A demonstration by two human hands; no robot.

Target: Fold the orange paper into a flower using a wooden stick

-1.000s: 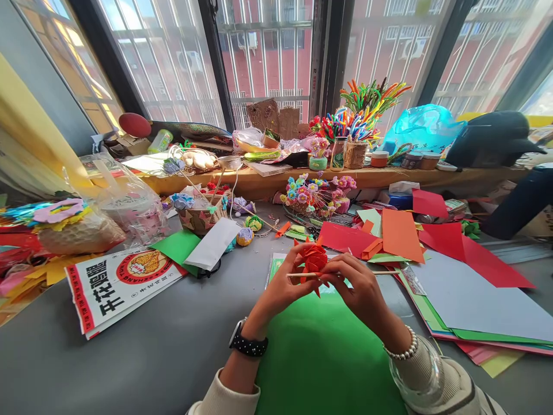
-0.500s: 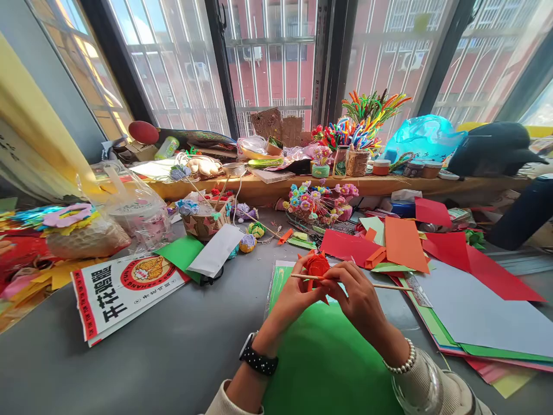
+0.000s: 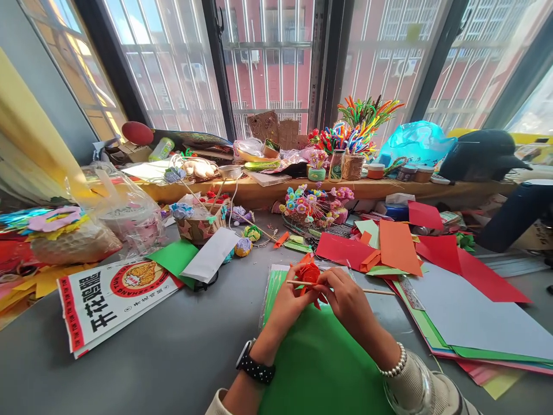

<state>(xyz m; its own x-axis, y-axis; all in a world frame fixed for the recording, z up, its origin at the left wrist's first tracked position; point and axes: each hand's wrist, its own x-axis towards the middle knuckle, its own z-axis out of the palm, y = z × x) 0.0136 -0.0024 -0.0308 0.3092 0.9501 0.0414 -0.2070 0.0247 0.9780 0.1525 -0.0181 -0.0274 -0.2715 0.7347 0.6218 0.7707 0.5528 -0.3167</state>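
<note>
Desk is a proper craft mess. A fan of loose red and orange paper sheets (image 3: 389,245) lies just past the hands to the right, on top of a big pale grey sheet (image 3: 475,314) with green and yellow edges poking out under it. Off to the left there's a white printed bag with a red round logo (image 3: 108,294), a small woven basket with paper stars (image 3: 201,222), and a clear plastic bag (image 3: 129,213). Behind the hands sits a bunch of tiny multicoloured paper flowers (image 3: 313,202), and on the wooden sill a jar of bright pipe cleaners (image 3: 358,129). Nothing blocks the view of the hands.

Both forearms come up from the bottom edge and meet over a large bright green paper sheet (image 3: 319,369) on the grey table (image 3: 164,357). The left hand (image 3: 287,302), with a black watch on that wrist, has its fingers curled closed around the folded red-orange paper flower (image 3: 310,274). The right hand (image 3: 348,300), bead bracelet on the wrist, pinches the thin wooden skewer (image 3: 378,291) right beside the flower.

The flower is small, with pointy folded petals sticking out, held just above the green sheet's far edge, and the skewer runs level through it.
</note>
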